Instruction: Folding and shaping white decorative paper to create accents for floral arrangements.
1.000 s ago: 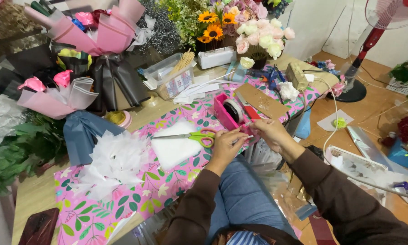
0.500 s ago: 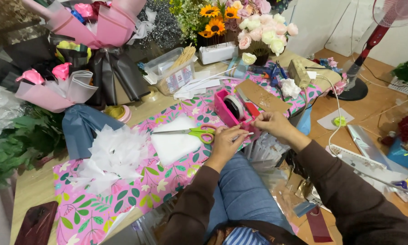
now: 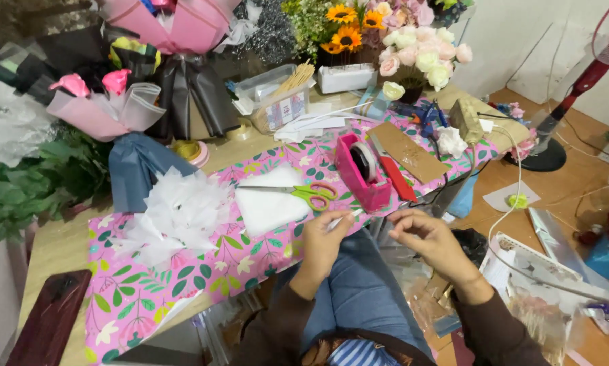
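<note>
A strip of clear tape [image 3: 350, 215] is held in the fingers of the left hand [image 3: 325, 238], just at the edge of the table [image 3: 60, 247], in front of the pink tape dispenser [image 3: 361, 173]. The right hand [image 3: 428, 240] is near it, fingers curled narrow, and I cannot tell if they pinch anything. Green-handled scissors [image 3: 304, 192] lie on a white sheet [image 3: 267, 203] beside the left hand.

Single head view, looking steeply down and forward over table [image 3: 60, 251], near, hands at lower centre.
</note>
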